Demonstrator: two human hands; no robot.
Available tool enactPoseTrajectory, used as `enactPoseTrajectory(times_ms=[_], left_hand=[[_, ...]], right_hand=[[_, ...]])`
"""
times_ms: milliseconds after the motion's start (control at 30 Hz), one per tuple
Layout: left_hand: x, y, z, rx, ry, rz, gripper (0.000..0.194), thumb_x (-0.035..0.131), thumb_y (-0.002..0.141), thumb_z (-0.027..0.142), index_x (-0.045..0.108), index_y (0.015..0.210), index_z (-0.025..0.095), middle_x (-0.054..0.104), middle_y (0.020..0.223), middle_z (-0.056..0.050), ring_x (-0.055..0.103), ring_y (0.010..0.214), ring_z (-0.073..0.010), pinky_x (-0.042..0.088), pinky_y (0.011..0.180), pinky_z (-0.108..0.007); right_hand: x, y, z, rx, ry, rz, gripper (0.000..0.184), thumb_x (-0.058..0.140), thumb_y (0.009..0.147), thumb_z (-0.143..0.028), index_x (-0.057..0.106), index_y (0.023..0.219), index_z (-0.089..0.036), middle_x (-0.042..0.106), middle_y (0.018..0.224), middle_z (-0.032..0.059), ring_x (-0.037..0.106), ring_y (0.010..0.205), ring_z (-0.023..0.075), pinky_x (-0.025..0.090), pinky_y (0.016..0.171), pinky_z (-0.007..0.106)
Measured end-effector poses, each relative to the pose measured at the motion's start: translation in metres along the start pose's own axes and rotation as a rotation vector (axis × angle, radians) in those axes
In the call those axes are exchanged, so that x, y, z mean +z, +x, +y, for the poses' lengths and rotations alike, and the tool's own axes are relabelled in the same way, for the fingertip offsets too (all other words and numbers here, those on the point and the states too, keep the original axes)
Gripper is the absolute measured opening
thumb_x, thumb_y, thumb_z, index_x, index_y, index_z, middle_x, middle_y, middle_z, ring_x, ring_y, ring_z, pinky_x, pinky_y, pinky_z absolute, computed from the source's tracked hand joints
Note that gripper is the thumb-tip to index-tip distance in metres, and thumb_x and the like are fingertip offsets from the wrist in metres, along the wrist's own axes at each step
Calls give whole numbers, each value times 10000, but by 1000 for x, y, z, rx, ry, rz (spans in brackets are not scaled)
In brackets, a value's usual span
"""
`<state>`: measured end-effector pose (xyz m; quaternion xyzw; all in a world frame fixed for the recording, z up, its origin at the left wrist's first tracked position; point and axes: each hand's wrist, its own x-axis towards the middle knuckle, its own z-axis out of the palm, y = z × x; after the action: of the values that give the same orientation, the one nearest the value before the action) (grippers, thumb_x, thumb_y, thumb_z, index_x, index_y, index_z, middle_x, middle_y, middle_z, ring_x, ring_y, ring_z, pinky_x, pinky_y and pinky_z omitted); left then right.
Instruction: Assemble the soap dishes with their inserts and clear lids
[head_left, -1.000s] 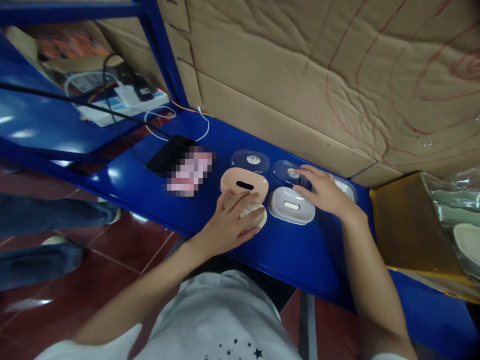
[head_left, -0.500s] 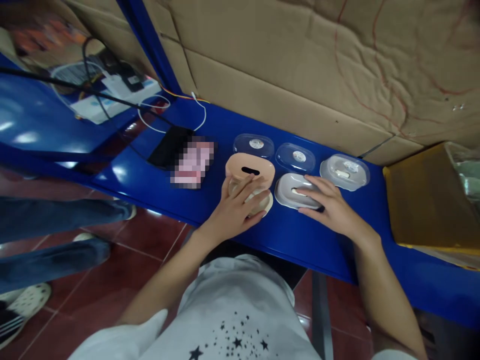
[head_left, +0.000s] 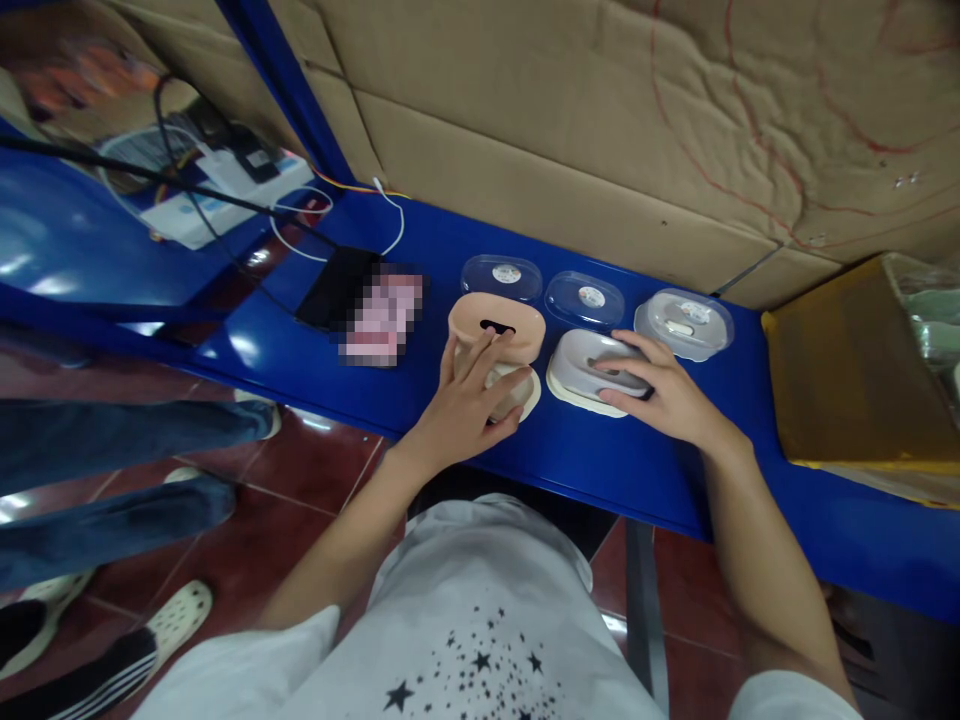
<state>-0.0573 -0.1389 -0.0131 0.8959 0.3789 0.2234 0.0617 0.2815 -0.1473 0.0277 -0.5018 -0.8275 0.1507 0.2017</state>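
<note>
My left hand (head_left: 472, 400) curves over a cream oval tray (head_left: 531, 392) and a peach oval dish (head_left: 517, 308) behind it. Two of its fingertips reach the dark slot in the peach dish, while the thumb lies low over the tray. My right hand (head_left: 664, 385) grips a grey oval dish (head_left: 574, 362) by its right end, a finger at its slot. That grey dish sits raised above another cream tray (head_left: 561, 392). Two clear oval lids (head_left: 480, 270) (head_left: 568, 292) with round stickers lie behind. Further right sits a grey dish under a clear lid (head_left: 686, 325).
A cardboard box (head_left: 832, 370) with bagged items stands at the right. Left on the blue table (head_left: 420, 225) are a black object (head_left: 337, 285) with a blurred pink patch, cables and a white power strip (head_left: 191, 215). A person's legs (head_left: 135, 435) show at left.
The grey dish in my right hand has lifted and tilted, showing the cream tray beneath. My left fingertips have moved up to the peach dish's slot. The view has shifted slightly.
</note>
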Motion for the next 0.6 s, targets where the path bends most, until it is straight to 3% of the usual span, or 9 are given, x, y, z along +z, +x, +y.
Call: enactPoseTrajectory(times_ms=[267,600], left_hand=[[-10,-9,13,-101,-5,-52,516,698,1022,354,611,1512,217,196,1821,-227,168,1698,-469,274,1302,-743],[-22,-17,17,-167,78,-56,702,812,949,438,573,1560,188,203,1814,-254,277,1669,-468,328,1298,-717]], right_hand=[[-4,12,18,-22,139,41,342,729,1000,-540,781,1278,-346,581,1584,88,607,1450,358,493,1230,590],[-1,46,18,-72,-45,29,452,745,985,-536,731,1356,-278,539,1624,163,563,1490,394,462,1241,625]])
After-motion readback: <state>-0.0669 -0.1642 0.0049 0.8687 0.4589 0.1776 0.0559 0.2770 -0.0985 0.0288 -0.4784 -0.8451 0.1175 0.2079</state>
